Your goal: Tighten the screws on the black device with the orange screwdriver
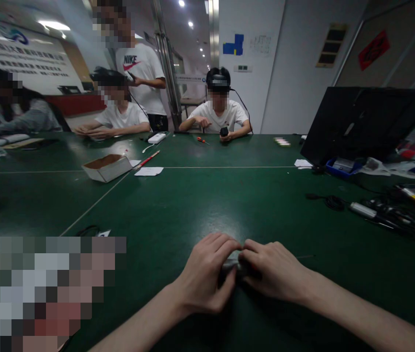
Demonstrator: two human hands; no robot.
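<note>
My left hand (207, 271) and my right hand (273, 269) meet low over the green table (200, 205), their fingers curled. Between them is a small grey, slightly shiny object (231, 264), mostly covered by the fingers, so its kind does not show. The left thumb and fingers close around its left side. The right fingers press at its other side, with something dark under them. Just beyond my right wrist a thin dark rod (306, 256) lies on the table; whether it joins anything under the hand is hidden.
An open box (107, 168), white papers (149, 171) and a red screwdriver (202, 141) lie farther off. A black monitor (365, 122), a blue tray (342, 167) and tangled cables (391, 210) occupy the right. Several people are around the table, one seated opposite (229, 115).
</note>
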